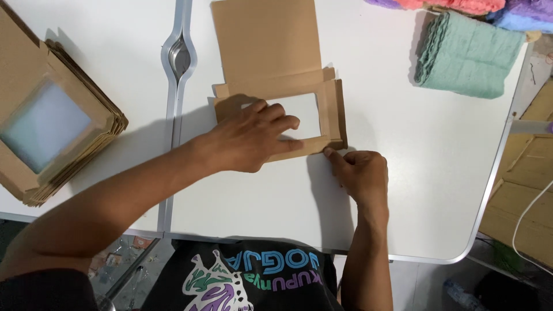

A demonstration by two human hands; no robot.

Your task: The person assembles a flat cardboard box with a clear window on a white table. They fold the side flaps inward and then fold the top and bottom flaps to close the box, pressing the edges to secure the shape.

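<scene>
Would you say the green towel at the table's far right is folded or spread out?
Folded: the green towel shows stacked layered edges along its left side.

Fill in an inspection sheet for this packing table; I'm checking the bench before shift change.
Surface: white table, seam between two tops.
Job's things: flat cardboard window box, partly folded.
Clutter: stack of flat window boxes; folded green cloth; more cloths behind.
Hands: left hand pressing flat on the box; right hand pinching its lower right corner.
Cables: white cable, right of the table.
Surroundings: cardboard sheets on the floor.
</scene>
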